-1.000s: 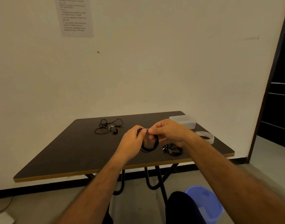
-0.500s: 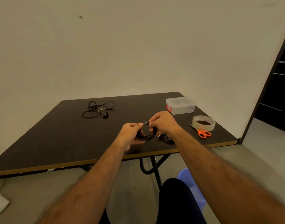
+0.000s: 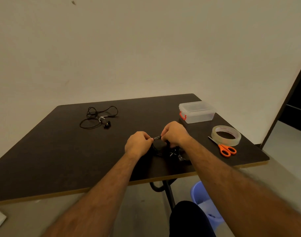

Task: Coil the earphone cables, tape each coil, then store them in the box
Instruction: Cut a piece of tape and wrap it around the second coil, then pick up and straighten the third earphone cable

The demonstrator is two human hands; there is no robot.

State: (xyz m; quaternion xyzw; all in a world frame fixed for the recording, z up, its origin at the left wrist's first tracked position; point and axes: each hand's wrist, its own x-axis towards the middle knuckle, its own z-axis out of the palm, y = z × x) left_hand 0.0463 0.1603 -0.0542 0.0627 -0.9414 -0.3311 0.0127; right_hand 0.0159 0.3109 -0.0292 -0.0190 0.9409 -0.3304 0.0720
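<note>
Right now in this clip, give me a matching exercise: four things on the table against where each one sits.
Things:
1. loose earphones
2. clear box
3. tape roll
4. scissors

Places:
A. far right corner of the table, lid on
B. far left, uncoiled
C. near right edge, orange handles toward the person
D. right side, flat, between box and scissors

Pairs: 1-B, 2-A, 3-D, 4-C

Dim, warm indoor light leaves the dark counter (image 3: 52,151) murky, with soft overall focus and wide-angle bending toward the frame edges.
</note>
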